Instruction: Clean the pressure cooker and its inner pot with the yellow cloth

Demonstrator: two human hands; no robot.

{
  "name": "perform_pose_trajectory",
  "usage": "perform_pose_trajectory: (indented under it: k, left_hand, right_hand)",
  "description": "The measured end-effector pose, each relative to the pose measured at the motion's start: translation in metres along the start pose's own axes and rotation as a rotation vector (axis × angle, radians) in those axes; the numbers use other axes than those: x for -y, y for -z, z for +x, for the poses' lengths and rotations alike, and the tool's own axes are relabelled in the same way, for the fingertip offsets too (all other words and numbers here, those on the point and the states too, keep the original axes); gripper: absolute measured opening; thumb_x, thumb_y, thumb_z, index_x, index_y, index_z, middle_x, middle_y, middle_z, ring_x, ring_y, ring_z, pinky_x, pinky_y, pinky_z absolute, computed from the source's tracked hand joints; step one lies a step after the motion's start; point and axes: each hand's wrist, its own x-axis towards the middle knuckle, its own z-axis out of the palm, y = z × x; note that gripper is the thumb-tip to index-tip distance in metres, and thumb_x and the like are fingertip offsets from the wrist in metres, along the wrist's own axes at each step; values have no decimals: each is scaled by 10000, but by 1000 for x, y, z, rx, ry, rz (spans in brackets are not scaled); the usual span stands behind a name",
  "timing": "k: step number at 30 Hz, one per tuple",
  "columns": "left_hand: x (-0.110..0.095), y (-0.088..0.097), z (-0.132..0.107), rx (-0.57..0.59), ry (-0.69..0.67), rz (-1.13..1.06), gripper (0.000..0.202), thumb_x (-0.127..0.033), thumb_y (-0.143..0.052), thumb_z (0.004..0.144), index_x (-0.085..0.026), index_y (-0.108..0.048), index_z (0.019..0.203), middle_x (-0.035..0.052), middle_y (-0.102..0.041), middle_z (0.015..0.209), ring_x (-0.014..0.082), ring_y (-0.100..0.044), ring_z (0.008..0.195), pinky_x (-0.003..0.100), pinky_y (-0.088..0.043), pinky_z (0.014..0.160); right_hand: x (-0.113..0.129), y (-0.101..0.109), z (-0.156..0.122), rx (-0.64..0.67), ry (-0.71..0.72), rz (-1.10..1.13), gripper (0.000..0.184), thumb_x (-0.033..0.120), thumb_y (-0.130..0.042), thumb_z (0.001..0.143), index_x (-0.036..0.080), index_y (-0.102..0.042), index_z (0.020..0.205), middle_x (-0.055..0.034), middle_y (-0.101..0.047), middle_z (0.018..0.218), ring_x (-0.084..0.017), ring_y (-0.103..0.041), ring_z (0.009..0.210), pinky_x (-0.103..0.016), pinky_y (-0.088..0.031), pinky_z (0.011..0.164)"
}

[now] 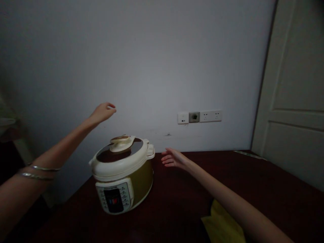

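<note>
On the dark table stands an electric pressure cooker [141, 179] with a cream lid [106, 167], an olive-green body and a front control panel [115, 199]. Its lid is on, the knob [121, 143] uppermost. My left hand [103, 112] is raised in the air above and left of the lid, touching nothing; its fingers are loosely bent, with a small gap between thumb and finger. To the right of the cooker's side handle [151, 151], my right hand [174, 158] hovers with its fingers spread, apart from the cooker and holding nothing.
A yellow cloth-like item [220, 224] lies at the near edge, partly under my right forearm. Wall sockets [210, 116] sit above the dark red table [177, 195]. A flat strip [249, 155] lies near the back right corner, beside a pale door [293, 101].
</note>
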Motion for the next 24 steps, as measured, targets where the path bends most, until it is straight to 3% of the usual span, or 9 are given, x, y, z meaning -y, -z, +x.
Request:
perform_pose_trajectory:
  k: [3,6,9,12,15,19,24]
  left_hand:
    - [-70,-22,-32,-21,-198,3,310,-232,-502,823,-107,-567,1099,80,-606,1067,192,-550,968,345,-391,890]
    - [-125,-59,-79,-65,-472,2,299,-236,-487,827,-117,-557,1092,104,-588,1095,223,-520,1050,399,-349,962]
    - [-152,-113,-124,158,-535,-34,318,-271,-464,833,-126,-545,1104,146,-576,1126,291,-490,1118,453,-332,979]
    - [-152,-179,-160,478,-458,-46,367,-289,-464,820,-112,-536,1134,195,-552,1179,306,-499,1124,417,-351,970]
    - [-137,-242,-194,749,-290,0,409,-339,-463,817,-127,-526,1162,186,-531,1230,291,-502,1145,371,-382,942]
    - [-111,-300,-236,831,-158,86,462,-342,-439,830,-67,-500,1197,243,-509,1257,342,-502,1155,408,-410,896]
    - [-87,-334,-267,798,-72,159,578,-367,-317,886,6,-379,1322,292,-421,1346,388,-404,1250,464,-345,966]
  right_hand:
    - [-5,30,-17,-135,40,-98,158,273,-495,845,145,-578,886,-43,-661,668,-125,-631,547,-246,-516,553]
    - [-17,64,-32,-286,75,-207,91,230,-549,785,153,-585,815,-19,-630,595,-111,-595,485,-210,-472,480]
    - [-39,98,-49,-431,115,-320,53,201,-562,744,155,-583,728,-3,-606,549,-90,-554,446,-183,-424,446]
    - [-64,127,-68,-548,171,-433,52,185,-564,704,158,-589,667,3,-594,530,-94,-531,453,-191,-397,458]
    - [-86,150,-89,-637,255,-563,68,161,-571,648,159,-613,595,3,-589,530,-122,-536,526,-219,-397,527]
    - [-111,165,-114,-662,320,-701,98,188,-564,628,165,-654,596,-17,-635,601,-179,-567,615,-280,-426,633]
    - [-135,166,-131,-624,381,-793,152,244,-520,689,193,-660,665,-47,-683,753,-227,-613,769,-323,-441,760]
